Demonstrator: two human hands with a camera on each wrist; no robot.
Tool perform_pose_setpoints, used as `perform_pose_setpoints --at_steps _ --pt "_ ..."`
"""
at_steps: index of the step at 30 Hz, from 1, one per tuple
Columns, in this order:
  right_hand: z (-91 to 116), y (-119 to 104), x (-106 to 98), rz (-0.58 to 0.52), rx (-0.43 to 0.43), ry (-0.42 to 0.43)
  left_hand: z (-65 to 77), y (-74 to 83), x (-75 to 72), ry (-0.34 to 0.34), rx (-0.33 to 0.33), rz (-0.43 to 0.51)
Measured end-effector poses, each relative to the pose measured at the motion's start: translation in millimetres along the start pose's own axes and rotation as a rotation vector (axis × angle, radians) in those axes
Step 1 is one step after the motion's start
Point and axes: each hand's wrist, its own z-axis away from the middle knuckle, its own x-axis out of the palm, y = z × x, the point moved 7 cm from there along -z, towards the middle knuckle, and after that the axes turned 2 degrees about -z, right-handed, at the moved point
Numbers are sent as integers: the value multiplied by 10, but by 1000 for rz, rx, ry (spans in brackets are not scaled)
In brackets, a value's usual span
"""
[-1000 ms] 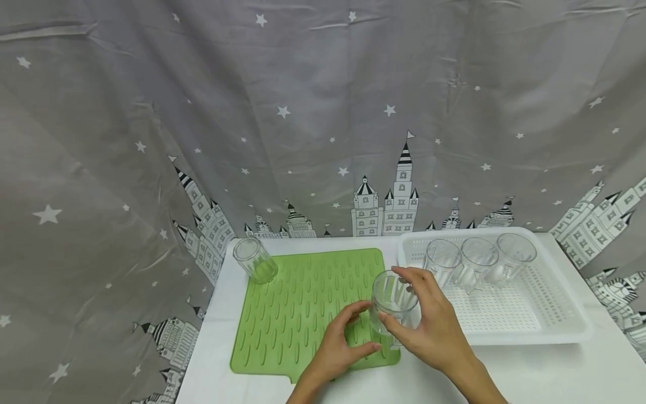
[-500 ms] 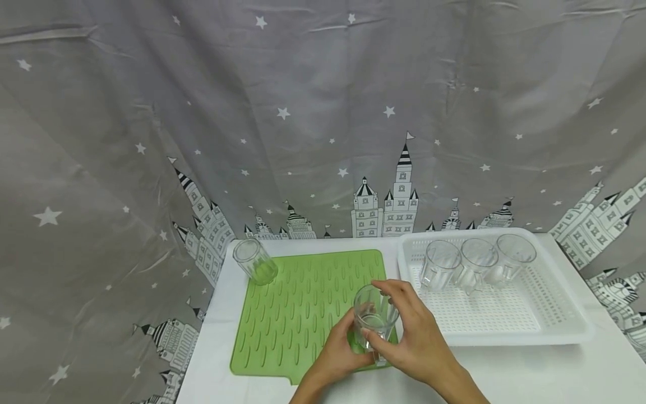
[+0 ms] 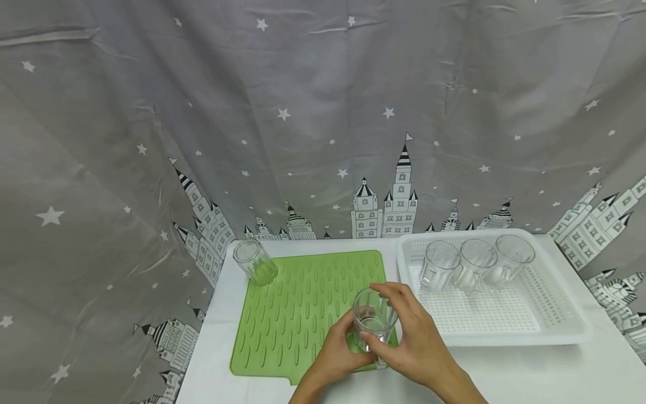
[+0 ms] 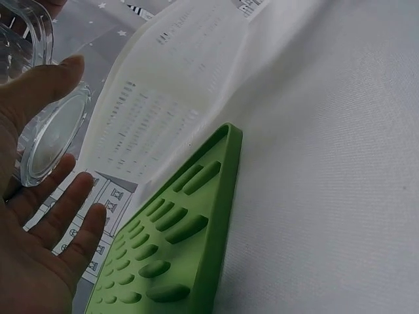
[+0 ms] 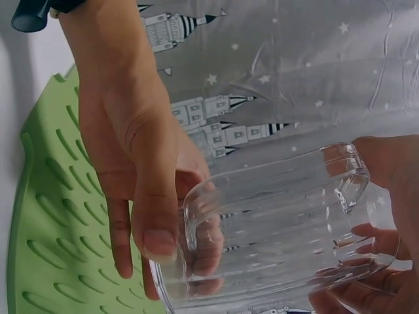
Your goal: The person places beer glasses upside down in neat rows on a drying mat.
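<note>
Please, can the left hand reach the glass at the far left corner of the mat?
Probably yes: only open green mat lies between the left hand and that glass, though the hand must first release the mug.

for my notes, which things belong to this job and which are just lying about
Likely the job:
clear handled mug in the right hand
green ridged mat
white plastic basket
its three clear mugs
glass at the mat's corner

Just surroundings:
castle-print curtain
white tablecloth
</note>
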Motion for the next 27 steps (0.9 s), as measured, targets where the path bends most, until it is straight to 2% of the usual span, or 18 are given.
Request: perform_pose_setpoints --at_steps 9,18,27 --pt "37 89 -102 12 38 -14 36 -13 -78 -6 -39 41" --pt "103 232 -183 -4 107 -55 43 -21 -154 9 -45 46" --pt "174 328 -214 -31 78 -80 106 -40 -232 13 -12 52"
